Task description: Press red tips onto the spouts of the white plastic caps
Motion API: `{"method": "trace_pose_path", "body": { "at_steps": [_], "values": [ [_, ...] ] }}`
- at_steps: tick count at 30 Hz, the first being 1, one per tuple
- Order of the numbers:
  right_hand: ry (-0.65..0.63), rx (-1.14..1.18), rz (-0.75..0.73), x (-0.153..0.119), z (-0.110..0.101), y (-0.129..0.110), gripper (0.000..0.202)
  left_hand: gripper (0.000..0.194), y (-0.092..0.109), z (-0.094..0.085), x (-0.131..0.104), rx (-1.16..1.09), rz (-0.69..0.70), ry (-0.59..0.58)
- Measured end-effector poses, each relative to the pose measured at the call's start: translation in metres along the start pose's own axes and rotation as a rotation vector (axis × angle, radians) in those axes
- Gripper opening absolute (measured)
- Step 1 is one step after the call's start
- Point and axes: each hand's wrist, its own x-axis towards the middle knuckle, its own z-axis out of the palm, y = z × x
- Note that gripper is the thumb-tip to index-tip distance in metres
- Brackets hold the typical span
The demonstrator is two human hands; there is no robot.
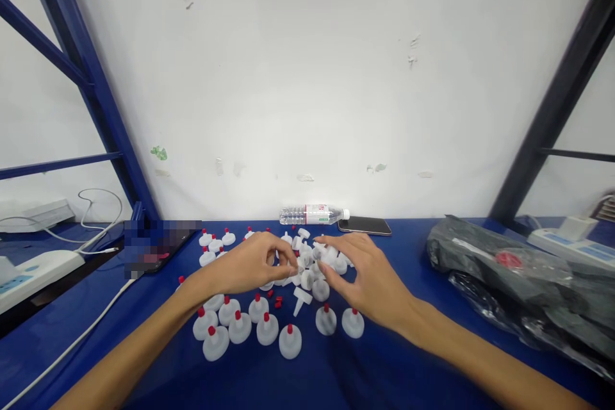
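Observation:
My left hand (pixel 262 264) is over the left side of a pile of white nozzle caps (pixel 307 279), thumb and forefinger pinched together. Whatever they hold, if anything, is hidden against the white pile. At the pile's right side, my right hand (pixel 368 275) has its thumb and fingers apart around white caps; whether it touches them I cannot tell. One loose white nozzle cap (pixel 302 300) lies tilted in front of the pile. Small red tips (pixel 278 302) lie loose beside it. Several white caps with red tips (pixel 290 341) stand upright nearer to me and at the left.
A clear water bottle (pixel 314 214) lies by the wall, with a phone (pixel 365 225) beside it. A dark plastic-wrapped bundle (pixel 523 282) occupies the right. On the left are a dark tablet-like device (pixel 175 248), a white cable (pixel 81 339) and a power strip (pixel 43 272).

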Motion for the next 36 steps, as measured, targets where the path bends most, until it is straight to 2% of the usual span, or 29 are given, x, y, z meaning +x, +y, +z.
{"method": "trace_pose_path", "body": {
  "at_steps": [4, 10, 19, 23, 26, 32, 36],
  "values": [
    [0.008, -0.097, -0.167, -0.002, 0.002, 0.007, 0.035, 0.019, -0.012, -0.005, -0.005, 0.104, 0.035, -0.131],
    [-0.016, -0.087, -0.196, -0.003, 0.004, 0.005, 0.031, 0.014, -0.017, 0.000, -0.005, 0.132, 0.017, -0.218],
    [0.001, -0.105, -0.238, -0.004, 0.004, 0.006, 0.032, 0.011, -0.022, 0.013, -0.004, 0.178, 0.003, -0.226],
    [-0.010, -0.116, -0.238, -0.005, 0.005, 0.007, 0.035, 0.011, -0.014, 0.010, -0.006, 0.205, 0.002, -0.170],
    [-0.019, -0.118, -0.242, -0.005, 0.006, 0.007, 0.038, 0.013, -0.006, 0.006, -0.005, 0.182, 0.008, -0.085],
    [-0.039, -0.142, -0.220, -0.006, 0.007, 0.007, 0.055, 0.020, 0.005, 0.007, 0.001, -0.112, 0.031, 0.166],
    [-0.056, -0.143, -0.202, -0.006, 0.007, 0.005, 0.062, 0.020, 0.008, 0.010, 0.000, -0.195, 0.069, 0.214]
  ]
}}
